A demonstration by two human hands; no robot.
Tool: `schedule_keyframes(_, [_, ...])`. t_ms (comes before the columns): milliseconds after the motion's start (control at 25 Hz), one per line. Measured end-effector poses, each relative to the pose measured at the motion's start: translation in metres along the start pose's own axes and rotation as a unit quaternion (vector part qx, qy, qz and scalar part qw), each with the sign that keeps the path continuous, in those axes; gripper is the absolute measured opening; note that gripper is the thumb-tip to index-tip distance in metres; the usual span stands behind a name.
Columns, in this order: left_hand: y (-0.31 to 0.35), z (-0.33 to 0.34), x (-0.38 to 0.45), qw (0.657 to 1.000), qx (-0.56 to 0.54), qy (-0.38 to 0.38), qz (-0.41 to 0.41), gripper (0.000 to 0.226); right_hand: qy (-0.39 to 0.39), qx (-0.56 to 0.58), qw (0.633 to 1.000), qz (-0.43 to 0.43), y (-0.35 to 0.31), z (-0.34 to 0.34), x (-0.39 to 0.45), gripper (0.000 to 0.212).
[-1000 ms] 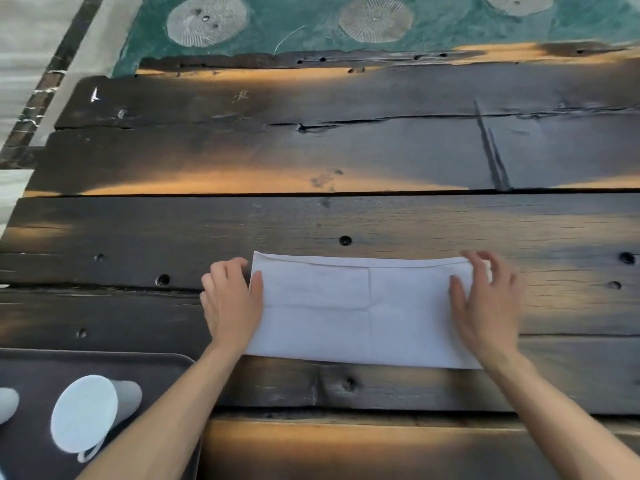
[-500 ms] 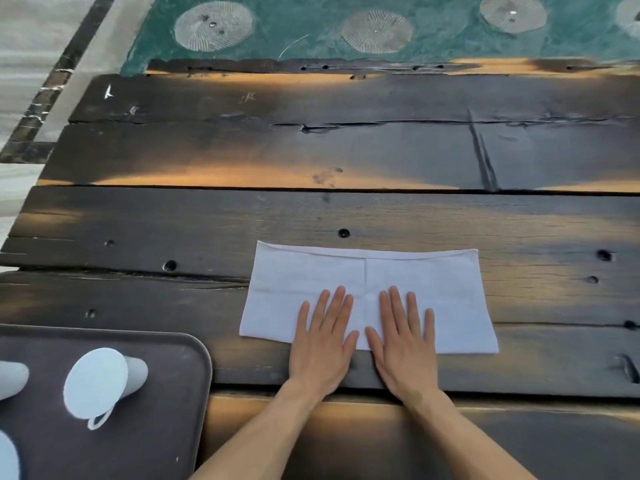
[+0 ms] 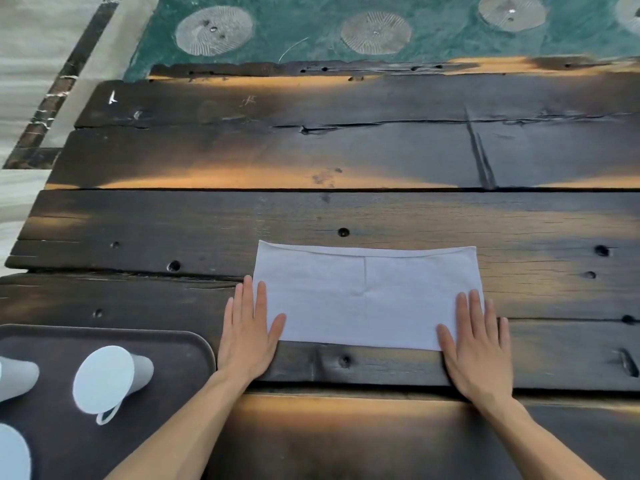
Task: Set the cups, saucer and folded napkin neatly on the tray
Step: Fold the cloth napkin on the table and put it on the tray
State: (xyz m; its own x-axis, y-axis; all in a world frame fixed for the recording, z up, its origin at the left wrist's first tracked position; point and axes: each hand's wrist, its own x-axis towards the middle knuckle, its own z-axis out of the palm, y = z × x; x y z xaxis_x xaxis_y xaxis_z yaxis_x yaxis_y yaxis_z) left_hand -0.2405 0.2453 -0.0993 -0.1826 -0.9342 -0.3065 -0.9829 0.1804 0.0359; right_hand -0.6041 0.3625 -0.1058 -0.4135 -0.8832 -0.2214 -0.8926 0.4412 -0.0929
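Note:
A white napkin (image 3: pixel 367 296) lies flat on the dark wooden table, folded into a long rectangle with a crease down its middle. My left hand (image 3: pixel 247 329) rests flat on its near left corner, fingers spread. My right hand (image 3: pixel 478 344) presses flat on its near right corner the same way. At the lower left sits a dark tray (image 3: pixel 166 386). On it stands a white cup (image 3: pixel 107 381) with a handle. A second white cup (image 3: pixel 15 377) is cut off by the left edge. A white rounded piece (image 3: pixel 12 452) shows at the bottom left corner.
The table (image 3: pixel 346 150) is made of rough dark planks with holes and cracks. Beyond its far edge lies a green floor (image 3: pixel 311 32) with round pale discs. The table's left end borders pale stone paving.
Both hands have slid apart along the napkin's near edge, from its middle out to the left and right corners. The napkin stays flat in place.

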Motion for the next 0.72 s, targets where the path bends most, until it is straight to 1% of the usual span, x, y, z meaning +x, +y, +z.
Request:
schedule_keyframes(120, [0.013,-0.008,-0.009,0.996,-0.06,0.01,-0.059,0.081,-0.005,0.003,1.0,-0.002,0.001,0.001,0.0,0.076])
schedule_keyframes(200, [0.021,-0.017,-0.011,0.987,-0.124,0.037,-0.098,0.078,-0.002,-0.005,1.0,0.004,0.001,0.003,-0.001,0.076])
schedule_keyframes(280, [0.025,-0.028,0.001,0.963,-0.217,0.029,-0.159,0.087,-0.01,-0.013,1.0,0.012,-0.001,0.0,0.0,0.073])
schedule_keyframes(360, [0.022,-0.04,0.019,0.924,-0.311,-0.018,-0.222,0.101,-0.018,-0.03,0.999,0.009,-0.005,-0.004,-0.001,0.07])
schedule_keyframes(400, [0.02,-0.045,0.028,0.911,-0.337,-0.042,-0.235,0.103,-0.017,-0.037,0.999,0.0,-0.008,-0.005,-0.003,0.068])
schedule_keyframes(440, [0.019,-0.049,0.036,0.905,-0.346,-0.061,-0.24,0.099,-0.018,-0.041,0.999,-0.016,-0.01,-0.007,-0.005,0.067])
schedule_keyframes(480, [0.016,-0.051,0.042,0.902,-0.353,-0.071,-0.239,0.089,-0.023,-0.043,0.998,-0.036,-0.012,-0.006,-0.008,0.067])
schedule_keyframes(520, [0.014,-0.053,0.047,0.893,-0.373,-0.072,-0.239,0.073,-0.028,-0.045,0.997,-0.052,-0.013,-0.005,-0.011,0.067])
schedule_keyframes(600, [0.011,-0.058,0.052,0.866,-0.433,-0.059,-0.242,0.034,-0.031,-0.039,0.997,-0.06,-0.013,-0.002,-0.016,0.067])
schedule_keyframes(640, [0.01,-0.064,0.053,0.86,-0.45,-0.048,-0.236,0.021,-0.028,-0.035,0.997,-0.06,-0.013,0.0,-0.016,0.067])
schedule_keyframes(720, [0.013,-0.08,0.051,0.868,-0.453,-0.026,-0.202,0.014,-0.026,-0.034,0.997,-0.062,-0.013,0.0,-0.016,0.068])
